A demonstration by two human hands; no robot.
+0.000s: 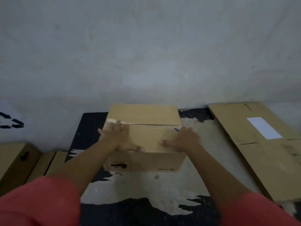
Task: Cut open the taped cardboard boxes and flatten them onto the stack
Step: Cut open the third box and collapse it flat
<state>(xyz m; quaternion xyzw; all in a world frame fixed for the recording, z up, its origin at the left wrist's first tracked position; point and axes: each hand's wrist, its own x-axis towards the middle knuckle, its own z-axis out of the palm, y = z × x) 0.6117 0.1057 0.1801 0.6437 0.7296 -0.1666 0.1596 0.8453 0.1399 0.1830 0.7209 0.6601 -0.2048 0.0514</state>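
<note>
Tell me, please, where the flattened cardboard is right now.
In the head view, the flattened cardboard lies on the floor at the right, beside the upright box in the middle.

Plain, loose coral-red short sleeves, left sleeve [37, 201] and right sleeve [262, 212] alike, cover the upper arms; forearms, left hand [116, 138] and right hand [183, 139] bare

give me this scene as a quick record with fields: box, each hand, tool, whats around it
box: closed, on the floor, top seam showing
left hand: flat on the box top, fingers straight
right hand: on the box top, gripping the tool
blue tool: only its tip shows, near the seam
stack: flattened cardboard right of the box, white label on top
other boxes: at left
</note>
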